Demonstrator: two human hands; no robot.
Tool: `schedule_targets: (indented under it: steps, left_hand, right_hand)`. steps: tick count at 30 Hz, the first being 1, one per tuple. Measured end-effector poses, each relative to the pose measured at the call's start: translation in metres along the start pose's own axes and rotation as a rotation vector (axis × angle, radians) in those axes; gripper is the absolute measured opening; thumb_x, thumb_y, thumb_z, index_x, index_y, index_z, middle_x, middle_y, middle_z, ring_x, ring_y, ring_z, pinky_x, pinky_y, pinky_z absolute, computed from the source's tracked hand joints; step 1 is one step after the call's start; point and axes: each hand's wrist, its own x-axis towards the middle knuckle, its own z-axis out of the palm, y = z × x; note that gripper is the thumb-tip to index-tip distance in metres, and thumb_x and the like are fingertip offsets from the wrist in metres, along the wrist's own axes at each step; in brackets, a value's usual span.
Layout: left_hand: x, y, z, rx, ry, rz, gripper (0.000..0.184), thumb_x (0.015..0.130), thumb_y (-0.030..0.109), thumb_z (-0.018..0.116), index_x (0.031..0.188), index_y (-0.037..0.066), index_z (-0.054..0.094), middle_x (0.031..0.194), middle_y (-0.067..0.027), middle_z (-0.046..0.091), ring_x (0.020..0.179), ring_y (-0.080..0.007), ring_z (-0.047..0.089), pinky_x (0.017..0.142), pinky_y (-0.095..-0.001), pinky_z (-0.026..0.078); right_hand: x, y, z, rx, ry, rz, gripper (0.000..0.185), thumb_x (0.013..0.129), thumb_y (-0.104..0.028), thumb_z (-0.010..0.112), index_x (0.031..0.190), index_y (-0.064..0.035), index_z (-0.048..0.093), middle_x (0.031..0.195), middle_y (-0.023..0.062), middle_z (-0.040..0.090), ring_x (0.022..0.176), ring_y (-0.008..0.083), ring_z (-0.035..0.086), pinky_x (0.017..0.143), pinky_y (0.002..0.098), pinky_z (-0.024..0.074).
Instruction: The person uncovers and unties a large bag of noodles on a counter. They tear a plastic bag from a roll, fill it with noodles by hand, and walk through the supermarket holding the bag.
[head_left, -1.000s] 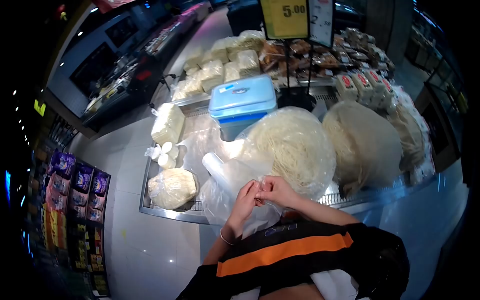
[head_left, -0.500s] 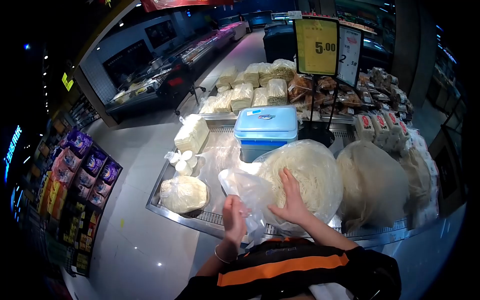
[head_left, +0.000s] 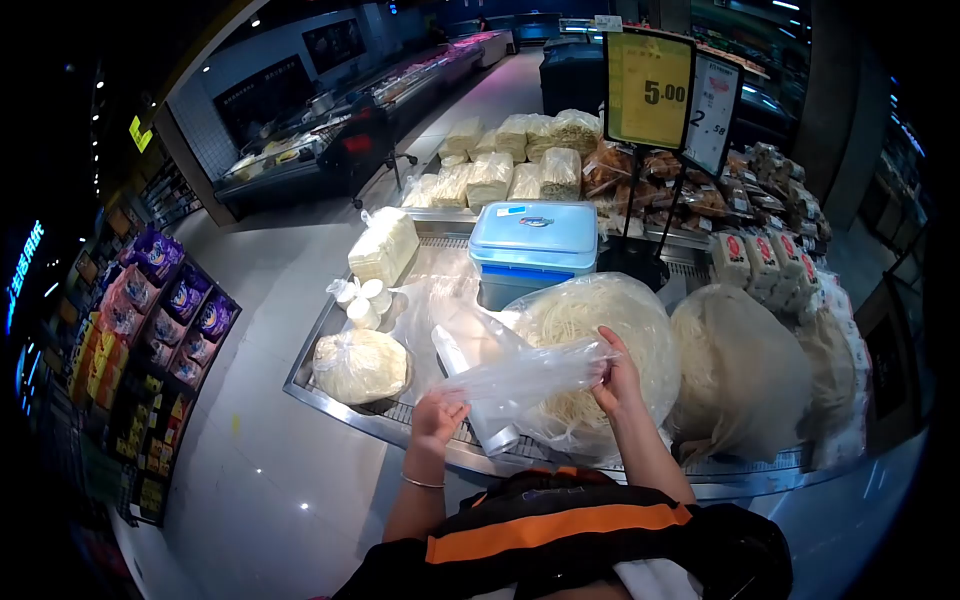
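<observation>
A clear plastic bag [head_left: 530, 380] is stretched sideways between my two hands. My left hand [head_left: 438, 417] pinches its left end, and my right hand [head_left: 617, 373] grips the right end with the fingers closed. Under the bag lies a roll of plastic bags [head_left: 465, 352], slanting across the metal display table. Behind my right hand a big open bag of pale noodles [head_left: 570, 320] spreads out, partly covered by the stretched plastic. A tied bag of noodles [head_left: 360, 366] sits to the left of my left hand.
A blue lidded box [head_left: 533, 245] stands behind the noodles. Price signs [head_left: 648, 92] rise at the back right. Another large bag of noodles [head_left: 735, 370] is on the right. The table's metal rim [head_left: 340, 415] runs along the front. A snack shelf [head_left: 175, 340] stands left.
My right hand has left the noodles and taken hold of the plastic bag. My left hand has moved left and down, and the bag is now pulled out flat between both hands.
</observation>
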Motion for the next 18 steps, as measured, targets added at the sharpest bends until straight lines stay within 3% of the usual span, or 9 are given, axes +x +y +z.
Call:
schedule_targets:
  steps: [1,3,5,8,9,11,13,16,18]
  left_hand:
    - [0.0,0.009,-0.004,-0.404,0.0,-0.424,0.023,0.092,0.022,0.04,0.085,0.004,0.052,0.063,-0.0011,0.054,0.053,-0.014,0.049,0.052,-0.0284,0.041]
    - [0.003,0.011,-0.024,-0.537,0.002,-0.392,0.033,0.094,0.029,0.036,0.079,0.005,0.053,0.065,-0.001,0.051,0.053,-0.0134,0.049,0.056,-0.0278,0.044]
    - [0.004,0.023,-0.047,-0.998,-0.779,-0.178,0.033,0.093,0.032,0.038,0.079,0.006,0.053,0.064,-0.0023,0.048,0.052,-0.0148,0.048,0.057,-0.0272,0.046]
    - [-0.006,0.049,-0.045,-0.759,-0.552,-0.206,0.038,0.092,0.037,0.04,0.084,0.003,0.055,0.059,-0.0028,0.041,0.051,-0.0147,0.046,0.057,-0.0279,0.047]
    - [-0.007,0.044,-0.044,-0.766,-0.545,-0.203,0.038,0.092,0.037,0.04,0.084,0.003,0.055,0.059,-0.0028,0.041,0.051,-0.0147,0.046,0.057,-0.0279,0.047]
    - [-0.007,0.026,-0.038,-0.487,-1.198,-0.377,0.044,0.092,0.041,0.041,0.09,0.0,0.056,0.062,-0.0054,0.048,0.052,-0.0149,0.047,0.056,-0.028,0.047]
    - [-0.041,0.025,-0.033,-0.088,-1.214,-0.114,0.06,0.091,0.051,0.039,0.106,-0.004,0.056,0.077,-0.0156,0.061,0.056,-0.0197,0.051,0.061,-0.0354,0.049]
    - [-0.047,0.016,-0.048,-0.715,-1.14,0.012,0.054,0.092,0.049,0.038,0.128,0.009,0.042,0.099,-0.0201,0.06,0.071,-0.0259,0.059,0.058,-0.0376,0.046]
    - [-0.036,0.03,-0.047,-0.834,-1.087,0.116,0.064,0.091,0.052,0.039,0.142,0.019,0.02,0.109,-0.0181,0.055,0.062,-0.0177,0.051,0.051,-0.0301,0.043]
  right_hand:
    - [0.005,0.003,-0.023,0.121,-0.085,0.104,0.026,0.091,-0.008,0.044,0.116,-0.0067,0.051,0.081,0.005,0.055,0.063,0.0136,0.056,0.058,0.0252,0.049]
    - [0.007,0.017,-0.066,0.19,-0.192,0.377,0.024,0.092,-0.012,0.043,0.115,-0.006,0.052,0.082,0.0057,0.057,0.064,0.0139,0.057,0.06,0.0265,0.0495]
    - [-0.01,0.027,-0.072,0.26,-0.29,0.65,0.024,0.094,-0.016,0.042,0.113,-0.0053,0.052,0.083,0.0064,0.059,0.065,0.0142,0.058,0.061,0.0278,0.0499]
    - [-0.04,0.027,-0.044,-0.173,-0.273,0.788,0.032,0.091,-0.022,0.05,0.107,0.0046,0.054,0.085,0.0102,0.063,0.074,0.0176,0.062,0.067,0.0313,0.0515]
    - [-0.037,0.024,-0.044,-0.061,-0.645,0.383,0.033,0.089,-0.027,0.055,0.106,0.0013,0.055,0.084,0.0095,0.064,0.078,0.0179,0.062,0.071,0.0327,0.051]
    - [-0.04,-0.004,-0.01,0.167,-1.011,-0.029,0.037,0.083,-0.032,0.064,0.106,-0.004,0.058,0.083,0.0088,0.064,0.084,0.0187,0.061,0.076,0.0352,0.05]
    - [-0.034,-0.041,0.022,0.334,-1.014,-0.088,0.04,0.081,-0.036,0.066,0.106,-0.0057,0.058,0.08,0.0084,0.062,0.084,0.0182,0.06,0.076,0.0359,0.0497]
    - [-0.03,-0.052,0.004,0.169,-0.788,-0.057,0.036,0.085,-0.039,0.061,0.097,-0.0051,0.057,0.073,0.0057,0.056,0.073,0.0136,0.056,0.071,0.0313,0.0487]
    - [-0.031,-0.044,0.008,-0.203,-0.513,0.145,0.029,0.089,-0.033,0.056,0.094,-0.0043,0.058,0.072,0.0042,0.055,0.068,0.0111,0.053,0.067,0.0267,0.0467]
